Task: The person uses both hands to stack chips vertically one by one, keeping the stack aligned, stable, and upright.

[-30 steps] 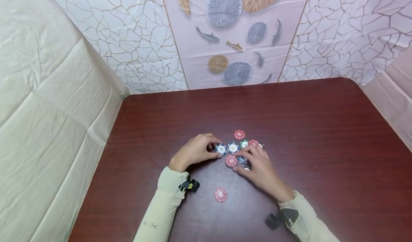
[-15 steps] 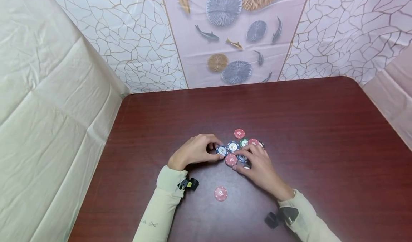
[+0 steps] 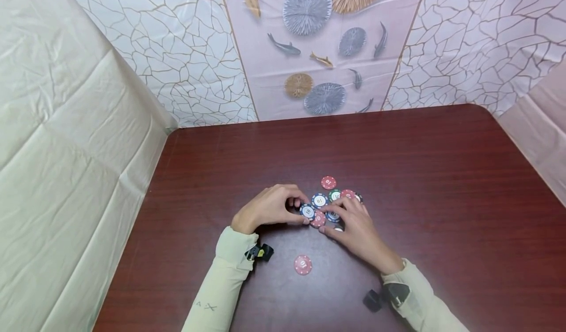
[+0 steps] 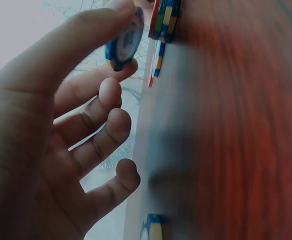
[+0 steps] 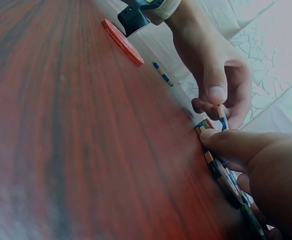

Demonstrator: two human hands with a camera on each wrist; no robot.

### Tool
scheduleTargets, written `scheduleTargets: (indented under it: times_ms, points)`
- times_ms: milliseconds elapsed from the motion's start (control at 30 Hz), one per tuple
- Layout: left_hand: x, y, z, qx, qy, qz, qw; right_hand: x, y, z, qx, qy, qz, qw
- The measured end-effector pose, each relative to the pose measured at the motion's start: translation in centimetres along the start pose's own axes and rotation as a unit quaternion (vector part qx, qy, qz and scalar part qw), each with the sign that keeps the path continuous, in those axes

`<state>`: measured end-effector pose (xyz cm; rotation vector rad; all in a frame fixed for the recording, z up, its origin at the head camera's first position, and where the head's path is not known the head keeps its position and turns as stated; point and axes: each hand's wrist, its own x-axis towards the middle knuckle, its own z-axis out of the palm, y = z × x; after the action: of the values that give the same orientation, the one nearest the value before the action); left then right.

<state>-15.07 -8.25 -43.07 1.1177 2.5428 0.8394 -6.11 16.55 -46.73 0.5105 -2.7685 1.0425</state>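
Note:
My left hand (image 3: 270,208) pinches a blue-and-white poker chip (image 3: 308,211) marked 10 between thumb and forefinger. In the left wrist view this chip (image 4: 127,42) is off the table and tilted, the other fingers loosely curled. From the head it overlaps the left side of a red chip (image 3: 318,219), the top of a small stack. The stack (image 4: 162,20) shows red, green and blue edges. My right hand (image 3: 353,226) holds the stack's edge between thumb and forefinger; in the right wrist view the thumb (image 5: 231,145) touches it. Other chips partly hide beneath the right hand.
Beyond the hands lie a blue chip (image 3: 320,201), a green chip (image 3: 334,195) and red chips (image 3: 328,182). One red chip (image 3: 302,264) is alone nearer the front. Patterned cloth (image 3: 199,52) hangs behind the dark red-brown table (image 3: 420,165).
My left hand has carried the blue chip a little right and toward the front, from beside the red-topped stack to partly over it. The right hand has stayed in place.

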Motion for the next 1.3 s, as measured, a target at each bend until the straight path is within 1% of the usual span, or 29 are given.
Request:
scheduleTargets:
  times_ms: [200, 567, 967, 1300]
  points:
    - [0.2, 0.5, 0.1, 0.002, -0.015, 0.007, 0.9999, 0.0, 0.0, 0.0, -0.005, 0.002, -0.003, 1.0]
    - [0.6, 0.8, 0.5, 0.007, -0.022, 0.038, 0.999, 0.0, 0.0, 0.0, -0.007, 0.002, -0.004, 1.0]
    - [0.8, 1.1, 0.8, 0.024, -0.031, 0.05, 0.998, -0.1, 0.1, 0.1, -0.011, -0.003, 0.007, 1.0]
    - [1.0, 1.3, 0.9, 0.027, -0.04, 0.05, 0.9976, -0.1, 0.1, 0.0, -0.01, -0.002, 0.006, 1.0]
